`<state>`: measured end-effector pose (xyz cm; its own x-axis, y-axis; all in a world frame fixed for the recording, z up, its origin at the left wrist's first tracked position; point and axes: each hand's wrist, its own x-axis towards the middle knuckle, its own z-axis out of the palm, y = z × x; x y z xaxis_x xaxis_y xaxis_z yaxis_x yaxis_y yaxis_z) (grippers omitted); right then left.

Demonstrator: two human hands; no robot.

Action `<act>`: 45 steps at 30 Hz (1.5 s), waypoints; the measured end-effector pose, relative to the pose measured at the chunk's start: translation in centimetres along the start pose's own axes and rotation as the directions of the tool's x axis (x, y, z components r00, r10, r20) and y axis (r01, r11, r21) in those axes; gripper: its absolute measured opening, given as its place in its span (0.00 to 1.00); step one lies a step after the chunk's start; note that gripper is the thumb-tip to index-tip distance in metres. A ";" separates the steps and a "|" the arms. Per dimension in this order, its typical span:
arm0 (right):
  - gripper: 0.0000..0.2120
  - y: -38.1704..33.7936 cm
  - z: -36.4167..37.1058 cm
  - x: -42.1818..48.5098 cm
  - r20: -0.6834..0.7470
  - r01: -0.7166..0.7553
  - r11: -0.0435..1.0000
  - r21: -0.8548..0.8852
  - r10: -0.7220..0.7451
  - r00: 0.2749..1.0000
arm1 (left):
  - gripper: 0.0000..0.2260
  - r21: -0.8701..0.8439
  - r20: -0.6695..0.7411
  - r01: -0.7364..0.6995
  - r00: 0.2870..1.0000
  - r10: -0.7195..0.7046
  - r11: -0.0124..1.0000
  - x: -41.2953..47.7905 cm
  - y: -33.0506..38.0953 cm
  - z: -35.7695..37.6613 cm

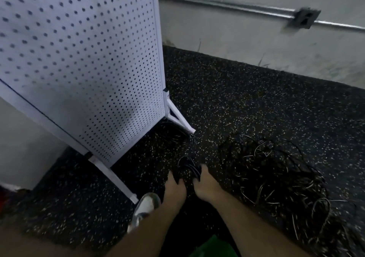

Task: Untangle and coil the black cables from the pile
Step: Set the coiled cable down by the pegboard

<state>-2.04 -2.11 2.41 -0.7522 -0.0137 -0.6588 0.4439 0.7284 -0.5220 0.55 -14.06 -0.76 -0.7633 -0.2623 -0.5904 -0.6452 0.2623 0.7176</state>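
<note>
Black cables lie in a loose tangle on the speckled floor to your right, most of it not yet sorted. Your left hand and right hand sit close together, both gripping a small bundle, apparently a coil in progress; blur hides detail. Note the pegboard stand: its foot rests just beside stray strands.

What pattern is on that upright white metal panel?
Even rows of small round holes on the upright white metal panel, clearest in the head view.
</note>
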 end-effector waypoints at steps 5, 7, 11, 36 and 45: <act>0.16 -1.0 3.2 4.9 0.026 0.037 0.986 -0.162 -0.034 0.999 | 0.26 -0.104 -0.100 0.139 0.984 -0.149 0.985 3.8 -3.0 -0.2; 0.21 -2.8 3.9 7.3 0.075 0.087 0.973 -0.211 -0.073 0.995 | 0.26 -0.136 -0.154 0.134 0.976 -0.155 0.982 5.9 -3.0 -1.2; 0.27 -7.0 4.8 11.8 0.137 0.167 0.971 -0.172 -0.144 0.980 | 0.27 -0.169 -0.216 0.097 0.967 -0.133 0.981 10.4 -2.0 -4.4; 0.25 2.9 1.2 6.4 -0.086 0.325 0.865 -0.382 -0.383 0.920 | 0.19 0.666 0.269 -0.597 0.751 0.603 0.446 8.8 -2.2 -1.2; 0.25 15.4 -2.6 0.3 -0.100 0.103 0.940 -0.324 -0.143 0.985 | 0.18 0.566 0.717 -0.783 0.622 0.313 0.259 2.8 -0.9 12.2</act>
<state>3.31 10.91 -4.43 -0.8527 -0.0490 -0.5200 0.1819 0.9055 -0.3835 -1.41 -3.71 -7.55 -0.7010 0.5851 -0.4078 0.4116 0.7989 0.4386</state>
